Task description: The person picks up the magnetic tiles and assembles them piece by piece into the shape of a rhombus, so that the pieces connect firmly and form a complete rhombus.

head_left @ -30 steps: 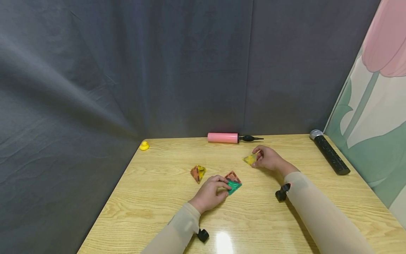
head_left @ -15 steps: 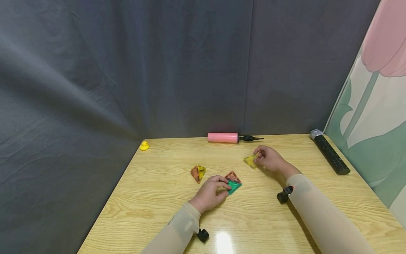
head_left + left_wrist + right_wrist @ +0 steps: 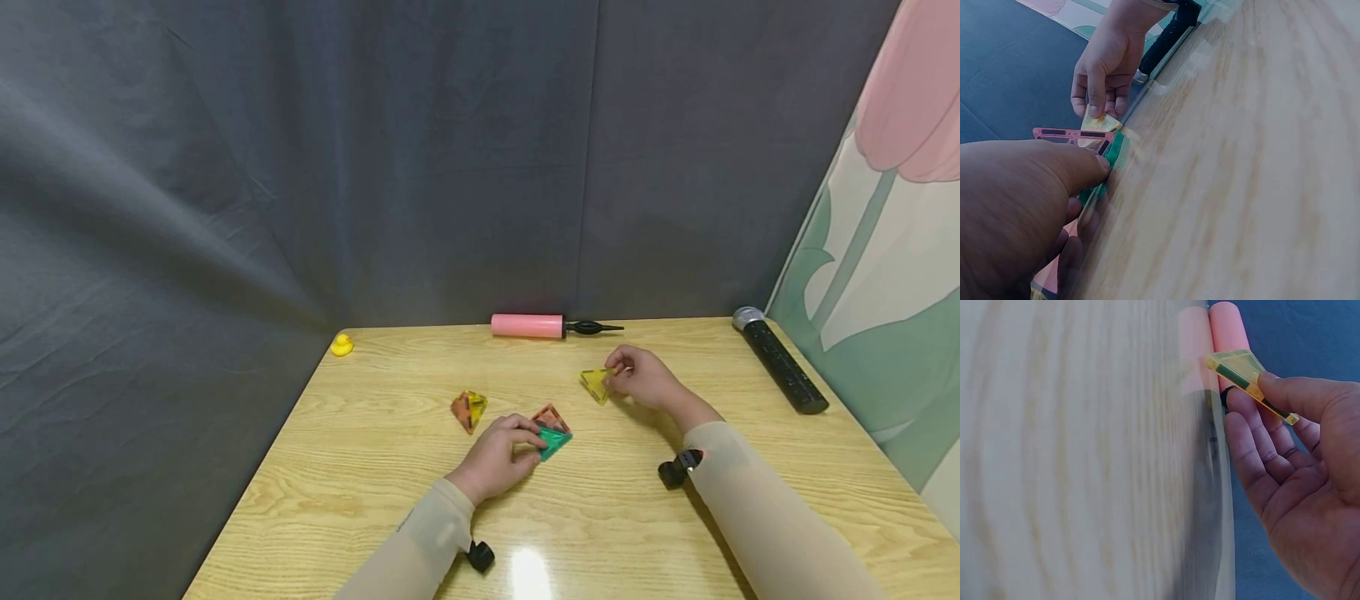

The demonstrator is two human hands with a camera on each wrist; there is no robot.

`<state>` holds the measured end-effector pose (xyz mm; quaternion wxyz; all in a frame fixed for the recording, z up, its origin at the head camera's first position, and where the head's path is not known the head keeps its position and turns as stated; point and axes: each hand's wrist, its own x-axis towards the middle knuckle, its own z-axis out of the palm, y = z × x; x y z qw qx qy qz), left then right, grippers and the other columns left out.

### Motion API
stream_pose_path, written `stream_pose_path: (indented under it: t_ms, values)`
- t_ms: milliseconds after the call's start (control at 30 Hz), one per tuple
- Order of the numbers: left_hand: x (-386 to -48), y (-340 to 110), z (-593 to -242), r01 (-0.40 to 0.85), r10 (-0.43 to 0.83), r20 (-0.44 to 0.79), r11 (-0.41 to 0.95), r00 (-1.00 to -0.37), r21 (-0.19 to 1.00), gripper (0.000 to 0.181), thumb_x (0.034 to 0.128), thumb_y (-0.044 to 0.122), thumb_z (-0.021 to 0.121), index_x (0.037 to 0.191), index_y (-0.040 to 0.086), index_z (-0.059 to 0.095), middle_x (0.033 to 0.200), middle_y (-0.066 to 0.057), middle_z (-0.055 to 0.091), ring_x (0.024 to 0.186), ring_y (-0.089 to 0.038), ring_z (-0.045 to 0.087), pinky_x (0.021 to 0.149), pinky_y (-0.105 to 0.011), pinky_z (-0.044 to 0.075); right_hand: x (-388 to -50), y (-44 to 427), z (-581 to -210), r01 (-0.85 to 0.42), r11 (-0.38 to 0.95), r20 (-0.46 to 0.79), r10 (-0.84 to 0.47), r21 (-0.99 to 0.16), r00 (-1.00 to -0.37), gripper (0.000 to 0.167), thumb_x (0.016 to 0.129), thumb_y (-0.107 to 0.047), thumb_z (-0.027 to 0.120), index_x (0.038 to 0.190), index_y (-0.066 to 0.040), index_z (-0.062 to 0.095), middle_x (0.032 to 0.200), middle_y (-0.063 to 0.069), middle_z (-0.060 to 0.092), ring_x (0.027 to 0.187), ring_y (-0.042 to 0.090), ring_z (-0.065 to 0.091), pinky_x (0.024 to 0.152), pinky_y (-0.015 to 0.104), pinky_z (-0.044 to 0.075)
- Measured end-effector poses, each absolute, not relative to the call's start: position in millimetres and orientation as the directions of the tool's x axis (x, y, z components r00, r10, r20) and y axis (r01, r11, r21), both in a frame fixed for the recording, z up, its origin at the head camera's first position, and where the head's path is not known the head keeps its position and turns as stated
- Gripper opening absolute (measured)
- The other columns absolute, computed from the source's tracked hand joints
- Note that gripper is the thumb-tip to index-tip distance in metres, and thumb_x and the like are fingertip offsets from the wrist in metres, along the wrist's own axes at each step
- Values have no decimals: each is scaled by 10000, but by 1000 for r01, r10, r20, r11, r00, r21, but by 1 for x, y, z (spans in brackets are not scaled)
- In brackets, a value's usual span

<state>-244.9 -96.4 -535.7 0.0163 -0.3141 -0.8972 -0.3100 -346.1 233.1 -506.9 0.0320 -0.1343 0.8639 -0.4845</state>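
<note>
My right hand (image 3: 643, 382) pinches a yellow translucent triangular magnetic tile (image 3: 594, 385) between thumb and fingers. The right wrist view shows this yellow tile (image 3: 1244, 372) tilted, with the thumb on its near edge. To the left and closer to me, my left hand (image 3: 495, 460) pinches a green triangular magnetic tile (image 3: 556, 442). A red-framed triangular tile (image 3: 551, 415) adjoins the green one; the left wrist view shows the red frame (image 3: 1060, 132) just past the thumb. Fingers partly cover the green tile. An orange and yellow tile piece (image 3: 468, 410) rests beyond my left hand.
A pink hand pump (image 3: 527, 326) with a black nozzle lies at the table's back edge. At the back left corner stands a yellow toy duck (image 3: 341, 344). A black microphone (image 3: 780, 360) lies along the right side. Dark cloth (image 3: 450, 167) hangs behind the wooden table (image 3: 360, 483).
My right hand has shifted slightly right and toward me with the yellow tile, which has turned a little. My left hand and the tiles by it have stayed put.
</note>
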Motion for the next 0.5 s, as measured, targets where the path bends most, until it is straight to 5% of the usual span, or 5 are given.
stream_pose_path:
  t_ms: [500]
  values:
    - [-244,-96,-535,566,551,216,613,-806,551,186,1001,242,750,1180,261,799,1327,118,608,1284,-88,525,1107,-310,452,-332,234,-507,-181,447,96,-206,-876,-974,239,906,-81,814,1076,-14,659,1042,162,623,883,259,642,699,324,593]
